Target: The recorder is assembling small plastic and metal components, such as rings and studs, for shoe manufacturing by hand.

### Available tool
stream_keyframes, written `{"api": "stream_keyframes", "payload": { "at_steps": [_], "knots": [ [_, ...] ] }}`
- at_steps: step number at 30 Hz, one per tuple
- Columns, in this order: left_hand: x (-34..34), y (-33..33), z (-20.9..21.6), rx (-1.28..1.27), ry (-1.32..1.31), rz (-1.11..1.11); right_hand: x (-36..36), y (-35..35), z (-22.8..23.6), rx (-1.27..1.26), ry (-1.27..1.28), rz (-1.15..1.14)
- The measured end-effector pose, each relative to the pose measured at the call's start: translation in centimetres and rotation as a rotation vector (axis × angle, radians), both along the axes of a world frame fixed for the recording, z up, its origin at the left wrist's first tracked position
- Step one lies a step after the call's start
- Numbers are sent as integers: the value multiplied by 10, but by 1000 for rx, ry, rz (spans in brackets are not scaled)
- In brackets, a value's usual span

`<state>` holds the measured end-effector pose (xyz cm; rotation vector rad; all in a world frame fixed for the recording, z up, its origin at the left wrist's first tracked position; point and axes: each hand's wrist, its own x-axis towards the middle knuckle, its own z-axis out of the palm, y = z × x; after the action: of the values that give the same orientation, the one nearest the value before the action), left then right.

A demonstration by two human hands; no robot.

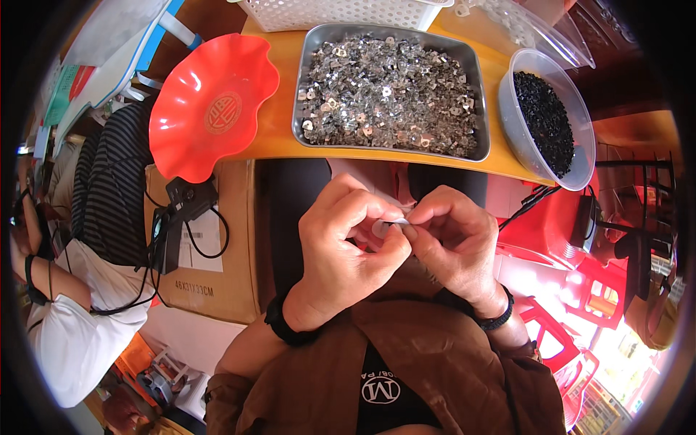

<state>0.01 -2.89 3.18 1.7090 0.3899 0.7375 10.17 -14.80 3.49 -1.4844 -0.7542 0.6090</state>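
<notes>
My left hand (346, 243) and my right hand (455, 243) meet in front of my chest, below the table edge. Thumb and fingers of the left pinch a small whitish, rounded part (382, 228). The right thumb and forefinger are closed against the same part from the other side; its exact kind is too small to make out. Beyond the hands, a metal tray (481, 138) on the table holds a heap of small shiny metal and clear pieces. To its right stands a translucent plastic bowl (513, 129) of small black pieces.
A red wavy-rimmed dish (181, 109) sits at the table's left end, a white perforated basket (341, 14) at the back. Below left is a cardboard box (210, 293) with a black device (192, 199) and cables. Another person's arm (61, 286) is at far left; red stools (540, 232) stand right.
</notes>
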Motion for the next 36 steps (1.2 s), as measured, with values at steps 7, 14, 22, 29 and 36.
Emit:
{"api": "stream_keyframes", "payload": {
  "at_steps": [7,14,22,29,36],
  "knots": [
    [-2,-3,6,-466,-31,-134,6,-3,5,-64,269,0],
    [-8,2,3,-510,-6,-191,4,3,-1,-23,-108,19],
    [-4,4,5,-451,-5,-156,6,7,-1,1,14,-62],
    [-6,7,9,-375,56,-142,8,10,19,-73,-65,32],
    [-15,16,-1,-444,-28,-113,3,20,19,-64,130,136]
  ]
}}
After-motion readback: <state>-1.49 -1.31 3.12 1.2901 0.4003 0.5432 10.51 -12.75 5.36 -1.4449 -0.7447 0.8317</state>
